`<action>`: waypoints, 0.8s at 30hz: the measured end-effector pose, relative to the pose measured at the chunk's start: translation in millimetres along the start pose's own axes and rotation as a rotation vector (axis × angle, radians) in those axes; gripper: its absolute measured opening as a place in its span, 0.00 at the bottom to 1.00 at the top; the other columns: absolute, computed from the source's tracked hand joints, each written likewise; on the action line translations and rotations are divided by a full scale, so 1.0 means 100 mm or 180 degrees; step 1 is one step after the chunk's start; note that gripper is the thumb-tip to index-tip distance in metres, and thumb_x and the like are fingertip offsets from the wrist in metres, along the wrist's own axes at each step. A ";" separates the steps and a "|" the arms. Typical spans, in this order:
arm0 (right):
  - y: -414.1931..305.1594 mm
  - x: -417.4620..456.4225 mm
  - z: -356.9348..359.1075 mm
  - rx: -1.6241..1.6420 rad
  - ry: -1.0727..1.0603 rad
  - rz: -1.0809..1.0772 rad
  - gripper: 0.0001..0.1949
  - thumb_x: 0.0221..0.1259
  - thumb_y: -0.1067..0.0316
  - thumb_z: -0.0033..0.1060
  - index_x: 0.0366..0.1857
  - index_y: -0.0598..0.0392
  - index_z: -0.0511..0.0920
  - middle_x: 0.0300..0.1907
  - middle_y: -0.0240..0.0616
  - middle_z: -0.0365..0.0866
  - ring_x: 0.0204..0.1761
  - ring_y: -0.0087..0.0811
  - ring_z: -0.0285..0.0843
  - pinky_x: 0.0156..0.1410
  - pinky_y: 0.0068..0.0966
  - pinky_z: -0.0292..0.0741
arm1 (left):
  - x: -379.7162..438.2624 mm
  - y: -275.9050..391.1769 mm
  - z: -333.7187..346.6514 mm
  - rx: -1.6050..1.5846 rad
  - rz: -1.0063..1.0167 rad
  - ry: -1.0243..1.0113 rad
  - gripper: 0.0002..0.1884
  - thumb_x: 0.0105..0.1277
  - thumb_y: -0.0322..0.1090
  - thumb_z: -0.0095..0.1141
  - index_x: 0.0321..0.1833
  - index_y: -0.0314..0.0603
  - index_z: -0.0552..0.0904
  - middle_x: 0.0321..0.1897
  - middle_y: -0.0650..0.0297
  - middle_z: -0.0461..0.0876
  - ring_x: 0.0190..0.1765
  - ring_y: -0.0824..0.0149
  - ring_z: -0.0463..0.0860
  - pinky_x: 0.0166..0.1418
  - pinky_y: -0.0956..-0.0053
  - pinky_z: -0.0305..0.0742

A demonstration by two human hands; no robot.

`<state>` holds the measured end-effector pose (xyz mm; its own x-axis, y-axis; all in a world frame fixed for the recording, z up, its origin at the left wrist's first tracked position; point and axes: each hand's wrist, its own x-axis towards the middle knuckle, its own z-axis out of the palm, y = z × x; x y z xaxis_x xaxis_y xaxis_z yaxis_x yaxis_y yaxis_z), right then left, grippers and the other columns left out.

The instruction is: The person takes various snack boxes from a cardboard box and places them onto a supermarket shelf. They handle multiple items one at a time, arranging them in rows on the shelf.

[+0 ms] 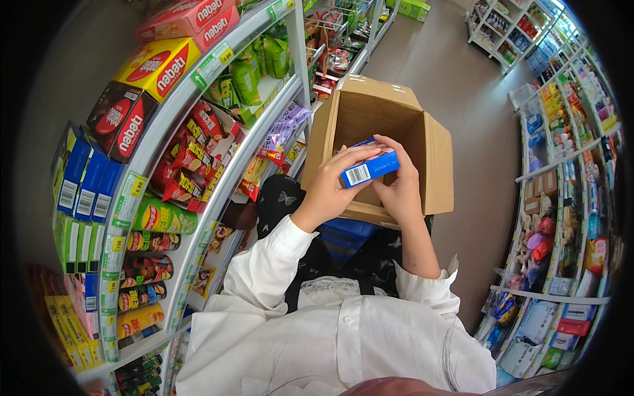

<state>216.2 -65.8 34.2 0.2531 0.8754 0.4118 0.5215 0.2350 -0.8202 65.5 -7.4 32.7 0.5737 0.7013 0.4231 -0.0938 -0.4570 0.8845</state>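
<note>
Both my hands are closed around one small blue carton point(379, 167), with a barcode on the side facing me. My left hand point(331, 185) grips its left end, fingers over the top. On its right end lies my right hand point(402, 185), thumb below and fingers along the far side. The carton is held above an open cardboard box point(438, 163), whose flaps stand up and outward. The part of the box's inside behind my hands is hidden. Beneath the box a blue object point(346, 237) shows between my legs.
Close on the left, a shelf unit point(166, 106) holds wafer boxes point(130, 123), blue cartons point(88, 178), chip canisters point(166, 216) and red snack packs point(190, 158). Another stocked shelf point(550, 163) curves along the right. Brown floor point(470, 128) runs between them.
</note>
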 end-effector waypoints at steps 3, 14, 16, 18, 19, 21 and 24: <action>0.07 -0.01 -0.01 0.0033 -0.0043 0.0030 0.33 0.44 0.86 0.67 0.61 0.53 0.75 0.57 0.45 0.81 0.62 0.47 0.80 0.67 0.37 0.77 | 0.01 -0.06 0.01 0.0112 0.0137 0.0013 0.22 0.63 0.23 0.65 0.62 0.39 0.82 0.62 0.56 0.84 0.68 0.58 0.80 0.78 0.60 0.61; 0.23 -0.08 0.04 -0.0133 -0.0277 0.0682 0.48 0.51 0.74 0.76 0.78 0.50 0.56 0.67 0.53 0.74 0.71 0.46 0.72 0.70 0.36 0.74 | -0.14 0.25 -0.04 -0.0860 -0.0478 0.0663 0.25 0.62 0.24 0.69 0.63 0.35 0.80 0.60 0.55 0.84 0.63 0.63 0.81 0.68 0.68 0.75; 0.56 -0.15 0.04 0.0008 -0.0328 0.0731 0.51 0.53 0.71 0.77 0.80 0.52 0.50 0.69 0.54 0.73 0.73 0.45 0.70 0.71 0.36 0.73 | -0.15 0.50 -0.17 -0.0588 0.0361 0.0903 0.25 0.60 0.23 0.71 0.61 0.39 0.81 0.60 0.55 0.84 0.63 0.57 0.82 0.73 0.58 0.70; 0.66 -0.14 0.06 0.0201 -0.0557 0.0886 0.52 0.55 0.68 0.76 0.81 0.53 0.47 0.71 0.57 0.70 0.74 0.46 0.68 0.72 0.36 0.71 | -0.14 0.89 -0.46 0.0437 0.1366 0.0845 0.22 0.57 0.22 0.72 0.56 0.42 0.84 0.59 0.55 0.84 0.62 0.53 0.82 0.75 0.52 0.66; 0.64 -0.14 0.04 0.0255 -0.0637 0.0921 0.51 0.57 0.67 0.75 0.81 0.52 0.47 0.72 0.59 0.68 0.75 0.48 0.67 0.73 0.37 0.69 | -0.14 1.04 -0.55 0.0772 0.1752 0.0841 0.21 0.56 0.21 0.72 0.54 0.44 0.86 0.58 0.56 0.84 0.63 0.52 0.82 0.77 0.49 0.64; 0.56 -0.11 0.07 0.0050 -0.0868 0.0886 0.50 0.58 0.64 0.74 0.81 0.52 0.48 0.73 0.64 0.65 0.75 0.52 0.65 0.74 0.37 0.68 | -0.25 1.28 -0.67 0.1874 0.1762 0.1151 0.21 0.51 0.22 0.73 0.46 0.58 0.91 0.48 0.69 0.85 0.60 0.57 0.82 0.78 0.53 0.63; 0.73 -0.10 0.09 0.0284 -0.0996 0.1015 0.50 0.59 0.59 0.76 0.81 0.51 0.49 0.74 0.65 0.62 0.76 0.55 0.63 0.73 0.40 0.69 | -0.38 1.10 -0.89 0.3132 0.2244 0.1406 0.20 0.50 0.28 0.75 0.44 0.66 0.91 0.47 0.75 0.84 0.58 0.64 0.80 0.77 0.59 0.64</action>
<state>243.9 -53.9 -33.2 0.1242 0.9922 0.0045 0.3816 -0.0436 -0.9233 -39.2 -35.9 130.9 0.3116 0.1793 0.9331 0.4797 -0.8774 0.0084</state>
